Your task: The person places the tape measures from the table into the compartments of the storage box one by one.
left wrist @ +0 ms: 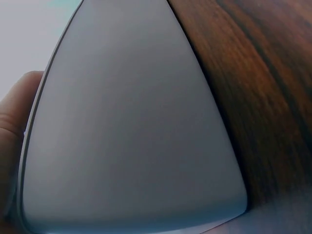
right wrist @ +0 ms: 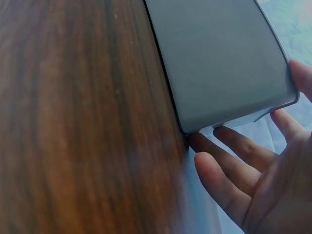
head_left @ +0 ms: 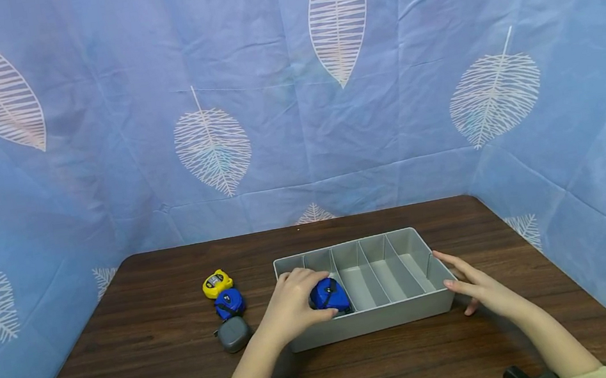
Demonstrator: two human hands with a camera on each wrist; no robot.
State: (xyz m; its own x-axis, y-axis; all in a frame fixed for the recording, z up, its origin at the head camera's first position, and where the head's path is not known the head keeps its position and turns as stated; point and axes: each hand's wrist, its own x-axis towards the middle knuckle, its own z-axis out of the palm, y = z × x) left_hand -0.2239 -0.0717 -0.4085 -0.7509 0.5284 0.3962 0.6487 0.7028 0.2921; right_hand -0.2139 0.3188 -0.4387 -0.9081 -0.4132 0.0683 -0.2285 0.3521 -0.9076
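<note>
In the head view, a grey tray (head_left: 368, 320) divided into several compartments lies slightly askew on the table. Over its left end, my left hand (head_left: 295, 300) holds a blue tape measure (head_left: 329, 295) with a black strap between thumb and fingers. The tape measure sits down among the left compartments, partly covered by the fingers. My right hand (head_left: 482, 289) rests at the tray's right end with fingers extended. Seen from the right wrist, its fingertips (right wrist: 207, 168) spread along the end wall and the thumb is at the rim. The left wrist view shows mostly the tray's outer side (left wrist: 126, 122).
Left of the tray, a yellow tape measure (head_left: 217, 284), another blue one (head_left: 229, 303) and a dark grey rounded one (head_left: 234, 334) stand in a row. The brown wooden table (head_left: 147, 366) meets a blue leaf-patterned cloth (head_left: 273, 141) at its back and sides.
</note>
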